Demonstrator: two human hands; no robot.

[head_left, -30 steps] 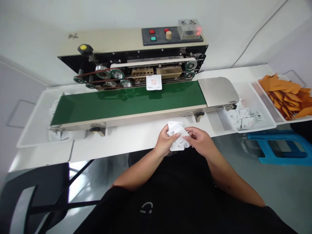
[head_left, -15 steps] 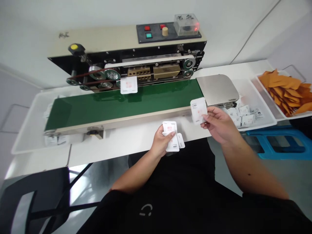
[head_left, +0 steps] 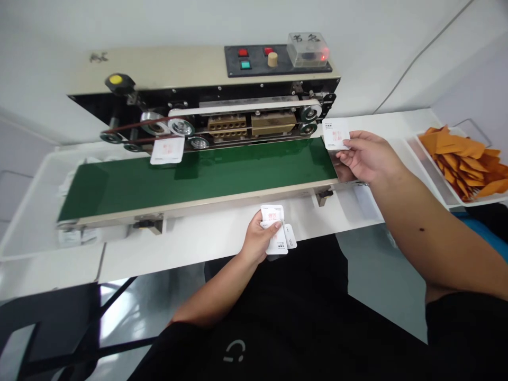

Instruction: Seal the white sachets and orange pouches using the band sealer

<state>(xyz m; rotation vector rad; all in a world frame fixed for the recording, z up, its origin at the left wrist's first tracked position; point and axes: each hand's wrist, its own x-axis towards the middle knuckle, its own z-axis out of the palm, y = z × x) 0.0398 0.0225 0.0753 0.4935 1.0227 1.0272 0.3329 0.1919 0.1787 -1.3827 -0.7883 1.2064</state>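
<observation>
My left hand [head_left: 259, 237] grips a few white sachets [head_left: 277, 244] with red and black print, fanned out under its thumb, just in front of the table edge. Between thumb and fingers, my right hand [head_left: 367, 153] pinches one white sachet [head_left: 335, 133] by its lower right corner. That sachet is held upright at the right end of the band sealing machine [head_left: 159, 66], beside its rollers. Another white sachet [head_left: 167, 151] hangs from the machine's belts on the left, over the green conveyor belt [head_left: 234, 169].
A clear plastic bin [head_left: 24, 211] with sachets stands under the conveyor's left end. At the right is a tray of orange pouches [head_left: 468, 159]. The control panel [head_left: 257, 61] has buttons, a knob and a clear cover. A blue stool [head_left: 484, 227] is partly behind my right arm.
My right hand has moved up and away from me with its sachet, to the machine's right end. The sachet in the belts has travelled left. My left hand has barely moved.
</observation>
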